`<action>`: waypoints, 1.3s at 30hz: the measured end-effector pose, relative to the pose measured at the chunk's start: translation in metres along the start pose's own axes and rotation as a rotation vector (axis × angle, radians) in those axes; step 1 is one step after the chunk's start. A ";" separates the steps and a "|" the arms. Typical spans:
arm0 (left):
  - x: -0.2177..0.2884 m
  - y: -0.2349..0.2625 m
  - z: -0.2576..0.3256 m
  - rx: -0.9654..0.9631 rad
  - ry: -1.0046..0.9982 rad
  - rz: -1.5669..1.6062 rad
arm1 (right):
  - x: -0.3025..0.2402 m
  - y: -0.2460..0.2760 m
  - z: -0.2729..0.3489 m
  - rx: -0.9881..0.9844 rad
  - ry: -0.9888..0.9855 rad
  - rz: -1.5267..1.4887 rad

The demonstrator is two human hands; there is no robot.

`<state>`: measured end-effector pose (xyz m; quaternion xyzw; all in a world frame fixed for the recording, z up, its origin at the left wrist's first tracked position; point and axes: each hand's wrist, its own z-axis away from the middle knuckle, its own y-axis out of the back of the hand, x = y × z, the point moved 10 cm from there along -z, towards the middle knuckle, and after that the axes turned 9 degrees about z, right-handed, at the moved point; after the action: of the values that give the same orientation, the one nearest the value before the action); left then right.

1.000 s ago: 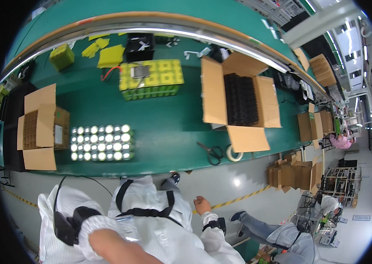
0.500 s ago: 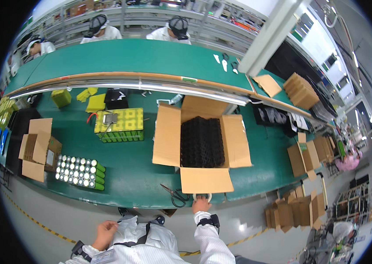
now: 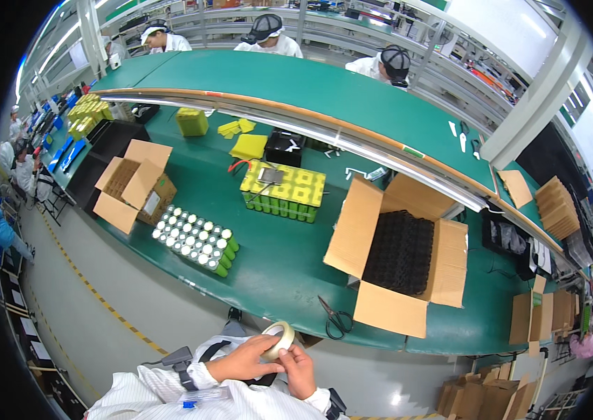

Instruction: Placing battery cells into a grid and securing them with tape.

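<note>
Close to my chest, below the table's front edge, I hold a roll of clear tape (image 3: 279,339) with both hands. My left hand (image 3: 244,360) grips its near side and my right hand (image 3: 300,369) pinches it from below. On the green table (image 3: 275,269) ahead stands an open cardboard box (image 3: 398,257) with black trays inside. Black scissors (image 3: 335,320) lie at the table edge just left of that box. A block of green cylindrical cells (image 3: 197,240) with silver tops sits to the left.
A yellow-topped cell pack (image 3: 285,189) lies mid-table, with yellow sheets (image 3: 249,146) and a black box (image 3: 284,147) behind it. Another open carton (image 3: 134,184) stands at the far left. Several people in white work beyond the raised shelf (image 3: 296,87). Folded cartons (image 3: 557,206) lie at the right.
The view has swung toward the table and steadied. My hands have come together in front of me and now hold the tape roll, which lay near the scissors on the table a second ago.
</note>
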<state>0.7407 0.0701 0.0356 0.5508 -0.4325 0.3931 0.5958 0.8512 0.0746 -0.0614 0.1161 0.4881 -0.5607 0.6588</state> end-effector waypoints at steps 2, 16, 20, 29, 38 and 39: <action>-0.028 0.000 0.012 0.025 0.263 0.228 | 0.022 -0.011 0.001 -0.082 -0.017 0.044; -0.058 0.103 0.077 -0.180 0.359 0.680 | -0.057 -0.146 0.014 -0.293 0.228 0.581; -0.074 0.137 0.101 -0.222 0.367 0.730 | -0.030 -0.206 0.006 -0.461 0.116 0.478; -0.103 0.183 0.131 -0.276 0.387 0.720 | -0.005 -0.250 -0.016 -0.333 0.012 0.501; -0.116 0.177 0.121 -0.274 0.418 0.984 | -0.034 -0.253 -0.023 -0.160 0.360 0.495; -0.119 0.169 0.121 -0.279 0.410 1.134 | -0.034 -0.256 -0.025 -0.157 0.370 0.490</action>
<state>0.5328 -0.0356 -0.0217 0.0654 -0.5821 0.6861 0.4314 0.6239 0.0251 0.0535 0.2790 0.5988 -0.3151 0.6814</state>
